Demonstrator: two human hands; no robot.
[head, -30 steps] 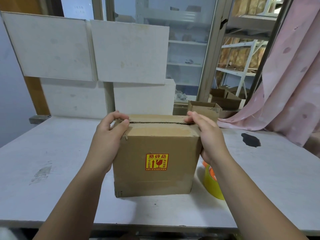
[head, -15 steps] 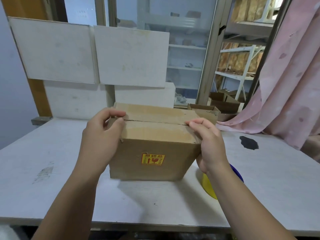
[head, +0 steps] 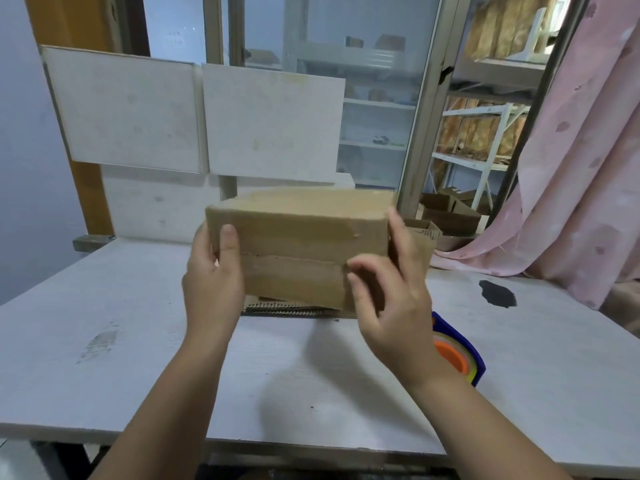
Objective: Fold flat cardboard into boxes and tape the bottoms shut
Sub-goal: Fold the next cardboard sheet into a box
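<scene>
I hold a brown cardboard box (head: 298, 244) in the air above the white table (head: 104, 341), tilted so its closed flaps and their middle seam face me. My left hand (head: 214, 282) grips the box's left end, thumb lying across the seam. My right hand (head: 388, 299) holds the right end with curled fingers, thumb near the seam. A tape dispenser (head: 457, 351), blue with an orange core and yellowish tape, lies on the table behind my right wrist, partly hidden.
Another open cardboard box (head: 424, 233) stands at the table's back edge, behind the held one. White boards (head: 131, 109) lean against the window frame. A pink curtain (head: 571, 168) hangs at the right. A black stain (head: 497, 292) marks the table's right side.
The box has been lifted off the table and tipped toward me, so the side with the red label no longer shows and the flap seam faces me. Both hands rose with it.
</scene>
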